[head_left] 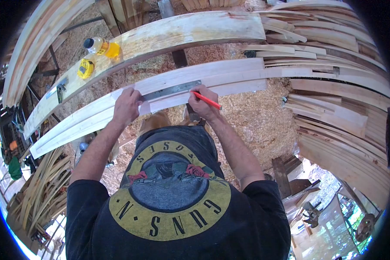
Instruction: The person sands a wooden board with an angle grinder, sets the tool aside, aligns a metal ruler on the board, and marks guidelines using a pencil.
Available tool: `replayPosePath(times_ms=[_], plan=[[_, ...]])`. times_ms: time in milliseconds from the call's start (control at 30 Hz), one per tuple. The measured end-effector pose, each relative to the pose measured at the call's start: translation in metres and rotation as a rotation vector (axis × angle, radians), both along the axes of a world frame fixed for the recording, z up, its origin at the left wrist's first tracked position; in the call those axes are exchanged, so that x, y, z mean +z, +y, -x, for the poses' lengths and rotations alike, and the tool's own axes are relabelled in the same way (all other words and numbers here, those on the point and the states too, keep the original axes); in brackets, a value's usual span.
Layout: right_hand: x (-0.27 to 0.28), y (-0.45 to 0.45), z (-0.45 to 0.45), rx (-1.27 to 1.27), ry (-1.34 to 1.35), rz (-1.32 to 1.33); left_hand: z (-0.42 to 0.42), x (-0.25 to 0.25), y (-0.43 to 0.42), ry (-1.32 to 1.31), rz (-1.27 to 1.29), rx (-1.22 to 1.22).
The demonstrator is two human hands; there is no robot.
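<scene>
A long pale wooden board (234, 71) stretches across in front of me, with narrower strips along its near edge. On it rests a flat grey metal ruler (173, 90), slanting slightly up to the right. My left hand (127, 105) is closed at the ruler's left end, its fingertips partly hidden. My right hand (203, 102) grips a red pencil (210, 101) close to the ruler's right end. The pencil's tip points up and left toward the board, and its back end sticks out past the hand.
Beyond lies a thicker beam (190, 32) carrying a yellow tape measure (86, 68) and a bottle of yellow liquid (102, 47). Stacked planks (333, 110) fill the right side. Thin offcuts (41, 190) are heaped at the lower left. Sawdust (255, 115) covers the floor.
</scene>
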State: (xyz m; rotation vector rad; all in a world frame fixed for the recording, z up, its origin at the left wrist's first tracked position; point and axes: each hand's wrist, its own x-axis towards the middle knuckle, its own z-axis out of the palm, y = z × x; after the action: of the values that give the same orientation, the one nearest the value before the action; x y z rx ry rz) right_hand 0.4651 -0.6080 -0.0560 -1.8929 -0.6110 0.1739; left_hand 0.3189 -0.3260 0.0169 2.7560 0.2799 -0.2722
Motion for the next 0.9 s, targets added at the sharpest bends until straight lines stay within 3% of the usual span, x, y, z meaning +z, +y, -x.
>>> replayPosePath(times_ms=[900], plan=[[-0.0023,0.0016,-0.0007,-0.002,-0.026,-0.002,0.0016,-0.0042,0.0029,0.002,0.003,-0.017]])
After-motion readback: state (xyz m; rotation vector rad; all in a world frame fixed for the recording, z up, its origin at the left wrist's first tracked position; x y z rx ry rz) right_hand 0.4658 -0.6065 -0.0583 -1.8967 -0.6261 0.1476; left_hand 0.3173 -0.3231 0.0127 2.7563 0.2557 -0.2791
